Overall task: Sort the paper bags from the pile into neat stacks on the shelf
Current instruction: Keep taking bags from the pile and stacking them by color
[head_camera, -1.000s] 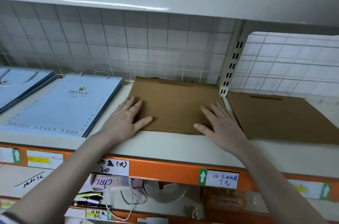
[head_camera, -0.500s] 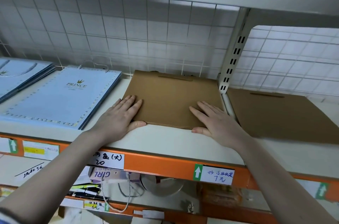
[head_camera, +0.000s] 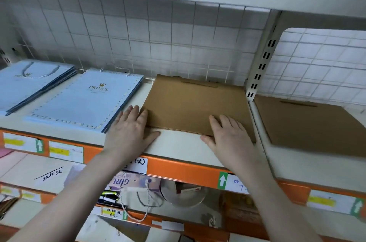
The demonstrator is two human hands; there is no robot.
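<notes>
Flanking 1 brown bag stack [head_camera: 196,107]: 2 hands, left hand [head_camera: 129,130], right hand [head_camera: 227,136], fingers spread flat.

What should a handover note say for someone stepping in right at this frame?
Left hand: open, fingers flat against the left front corner of the brown kraft bag stack.
Right hand: open, flat on its right front corner.
Done: that stack lies on the shelf; blue PRINCE bags stacked left, another brown bag right.
Left: finish squaring the edges; the pile is out of view.

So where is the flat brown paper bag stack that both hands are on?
In the head view the brown paper bag stack lies mid-shelf, between the light blue PRINCE bag on its left and the white slotted upright on its right.
</notes>
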